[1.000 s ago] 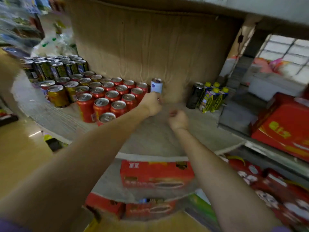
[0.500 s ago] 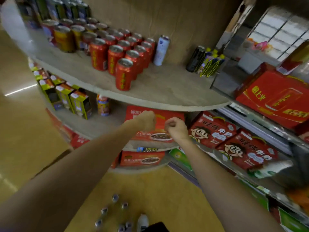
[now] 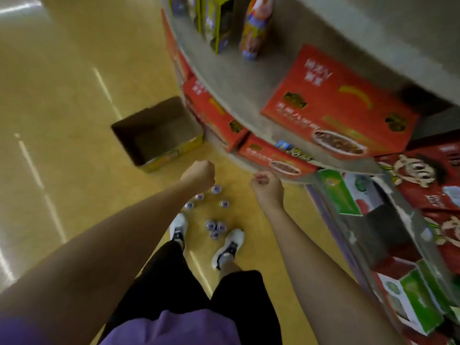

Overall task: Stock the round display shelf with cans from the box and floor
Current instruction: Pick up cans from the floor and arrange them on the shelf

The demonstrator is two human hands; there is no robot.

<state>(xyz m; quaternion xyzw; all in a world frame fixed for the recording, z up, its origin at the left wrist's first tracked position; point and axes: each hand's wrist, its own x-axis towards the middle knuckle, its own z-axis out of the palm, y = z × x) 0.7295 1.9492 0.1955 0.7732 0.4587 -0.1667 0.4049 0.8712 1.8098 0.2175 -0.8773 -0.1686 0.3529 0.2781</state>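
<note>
Hands are out in front, over the floor (image 3: 62, 120), w/ nothing in them. Left hand (image 3: 198, 173) is balled up, fingers curled in tight, holding nothing. Right hand (image 3: 267, 186) is curled too, fingers (image 3: 261, 179) bent in to the palm, also empty, just below the edge of the round shelf (image 3: 239, 95). Cans (image 3: 215, 226) stand on the floor in 2 small bunches, tops up: a few near the left hand & a few between the two white shoes (image 3: 230, 244). They look purple & silver, but it's blurry. Box (image 3: 159, 134) sits on the floor to the left of the shelf, just beside it, open at the top; inside looks dark and I can't tell if any cans are in it. Round shelf holds flat red boxes (image 3: 336, 108) on its low levels, plus some tall packs (image 3: 216, 23) higher up. More red and green packs (image 3: 410, 300) sit on the straight rack at the right. Person wears black pants (image 3: 174, 282) & a purple top (image 3: 186, 327).
</note>
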